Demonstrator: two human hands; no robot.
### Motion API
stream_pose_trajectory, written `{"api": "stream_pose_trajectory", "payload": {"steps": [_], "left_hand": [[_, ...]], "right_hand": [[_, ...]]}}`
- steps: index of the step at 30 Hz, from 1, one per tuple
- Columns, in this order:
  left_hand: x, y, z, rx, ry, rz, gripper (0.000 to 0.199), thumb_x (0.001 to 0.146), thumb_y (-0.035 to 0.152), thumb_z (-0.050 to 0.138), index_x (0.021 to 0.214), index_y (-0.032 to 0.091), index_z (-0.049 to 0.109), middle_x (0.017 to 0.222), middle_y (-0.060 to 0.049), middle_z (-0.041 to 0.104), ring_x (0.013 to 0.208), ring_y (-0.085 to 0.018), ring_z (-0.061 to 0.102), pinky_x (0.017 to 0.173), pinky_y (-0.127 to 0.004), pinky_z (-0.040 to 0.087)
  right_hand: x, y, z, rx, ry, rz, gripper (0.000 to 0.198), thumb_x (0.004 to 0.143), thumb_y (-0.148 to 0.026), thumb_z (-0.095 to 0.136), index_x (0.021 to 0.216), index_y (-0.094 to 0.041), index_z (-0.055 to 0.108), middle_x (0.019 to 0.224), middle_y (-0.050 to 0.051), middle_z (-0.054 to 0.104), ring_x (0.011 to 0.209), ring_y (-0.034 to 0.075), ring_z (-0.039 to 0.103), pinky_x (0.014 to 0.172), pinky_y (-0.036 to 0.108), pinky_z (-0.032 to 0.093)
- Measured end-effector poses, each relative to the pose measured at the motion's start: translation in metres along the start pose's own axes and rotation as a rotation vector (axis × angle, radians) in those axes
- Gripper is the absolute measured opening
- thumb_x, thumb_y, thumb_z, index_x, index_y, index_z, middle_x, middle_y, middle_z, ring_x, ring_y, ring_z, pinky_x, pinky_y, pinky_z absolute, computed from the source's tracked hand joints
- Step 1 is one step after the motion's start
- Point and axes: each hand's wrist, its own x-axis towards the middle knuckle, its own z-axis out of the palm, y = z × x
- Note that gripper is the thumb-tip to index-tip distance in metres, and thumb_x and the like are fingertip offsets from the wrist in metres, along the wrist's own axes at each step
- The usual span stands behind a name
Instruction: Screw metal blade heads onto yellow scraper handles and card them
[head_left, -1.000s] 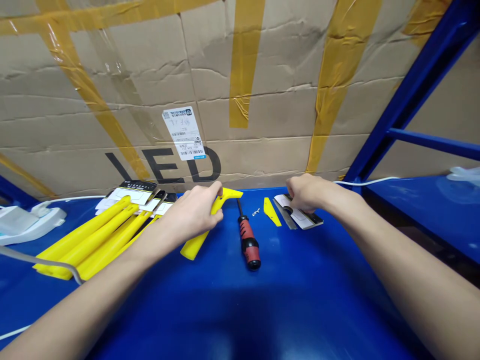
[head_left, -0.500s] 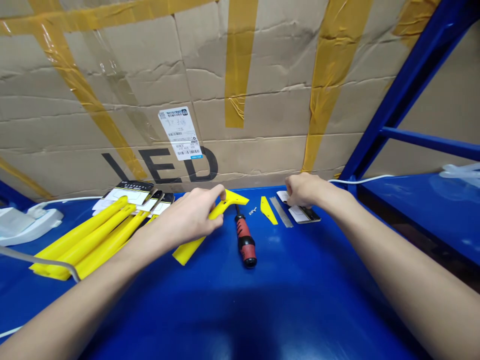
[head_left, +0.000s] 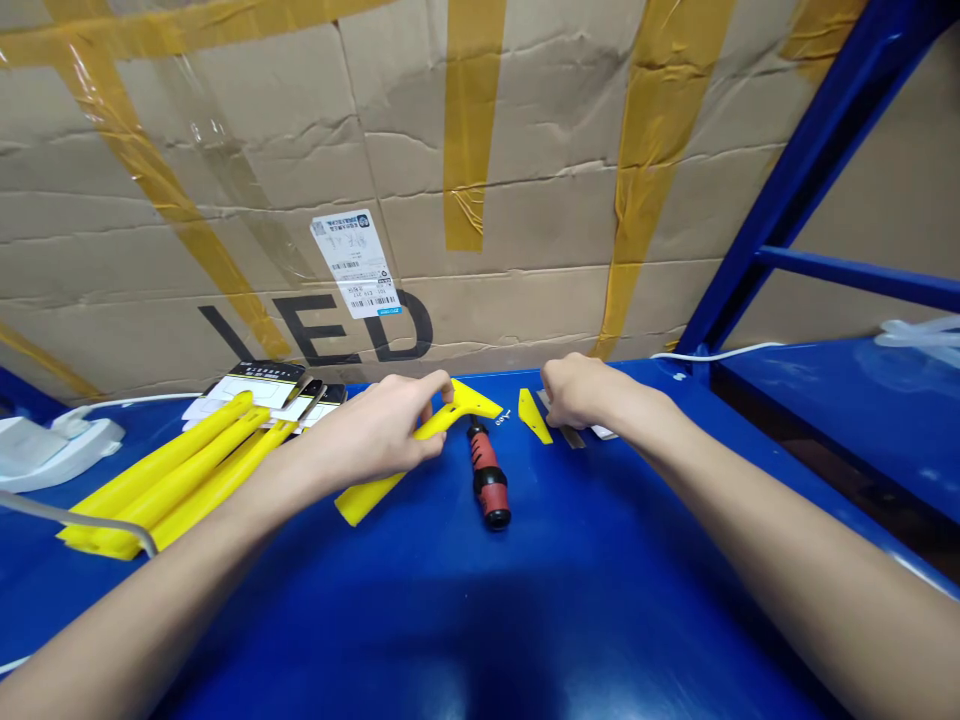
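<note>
As left fingers point(head_left: 436, 385) grip one yellow handle point(head_left: 373, 491), one screwdriver point(head_left: 488, 476) rests.

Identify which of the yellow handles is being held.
The handle nearest the screwdriver, gripped in the left hand; the other yellow handles lie together farther left.

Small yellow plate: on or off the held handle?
Off: the small yellow plate lies apart from the held handle, screws between.

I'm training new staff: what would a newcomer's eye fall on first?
The taped cardboard box marked "LED" dominates the background. Before it, the left hand grips a yellow scraper handle, with a red-and-black screwdriver just right. More yellow handles lie bunched at far left.
</note>
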Motion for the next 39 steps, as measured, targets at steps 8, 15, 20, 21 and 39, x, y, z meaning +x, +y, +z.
{"api": "stream_pose_trajectory", "payload": {"steps": [8, 15, 20, 21, 39], "left_hand": [[-0.001, 0.004, -0.003, 0.013, -0.002, 0.024, 0.037, 0.084, 0.036, 0.059, 0.118, 0.023, 0.054, 0.088, -0.003, 0.066, 0.079, -0.022, 0.062, 0.07, -0.034, 0.044], [-0.001, 0.001, -0.004, -0.014, -0.081, 0.019, 0.041, 0.083, 0.036, 0.06, 0.121, 0.021, 0.056, 0.093, -0.004, 0.068, 0.083, -0.023, 0.062, 0.071, -0.034, 0.045], [0.0, 0.002, -0.005, -0.012, -0.096, 0.027, 0.045, 0.083, 0.034, 0.061, 0.125, 0.018, 0.057, 0.093, -0.004, 0.069, 0.082, -0.022, 0.062, 0.072, -0.034, 0.045], [0.001, 0.002, -0.005, -0.01, -0.097, 0.028, 0.046, 0.083, 0.034, 0.06, 0.125, 0.018, 0.057, 0.092, -0.003, 0.069, 0.082, -0.022, 0.062, 0.072, -0.034, 0.045], [-0.004, 0.0, -0.013, -0.03, -0.152, -0.006, 0.05, 0.086, 0.041, 0.056, 0.131, 0.022, 0.062, 0.103, -0.005, 0.071, 0.091, -0.024, 0.064, 0.076, -0.033, 0.047]], "right_hand": [[0.001, 0.0, 0.0, 0.004, 0.018, -0.005, 0.034, 0.049, -0.004, 0.076, 0.082, -0.011, 0.08, 0.081, 0.016, 0.077, 0.075, 0.031, 0.075, 0.061, 0.033, 0.056], [-0.002, 0.001, -0.001, 0.021, 0.028, -0.009, 0.02, 0.061, -0.011, 0.074, 0.079, -0.013, 0.08, 0.071, 0.014, 0.075, 0.07, 0.028, 0.074, 0.059, 0.031, 0.055], [-0.003, 0.003, 0.0, 0.01, 0.059, -0.022, 0.035, 0.063, -0.008, 0.072, 0.096, -0.013, 0.079, 0.078, 0.015, 0.076, 0.08, 0.031, 0.075, 0.063, 0.033, 0.055], [-0.002, 0.004, 0.0, 0.008, 0.061, -0.024, 0.035, 0.063, -0.009, 0.072, 0.097, -0.013, 0.079, 0.08, 0.016, 0.076, 0.081, 0.031, 0.075, 0.064, 0.033, 0.055], [-0.007, 0.012, -0.014, 0.605, 0.219, -0.195, 0.006, 0.074, -0.021, 0.07, 0.075, -0.02, 0.063, 0.07, 0.002, 0.074, 0.061, 0.016, 0.068, 0.055, 0.024, 0.048]]}}
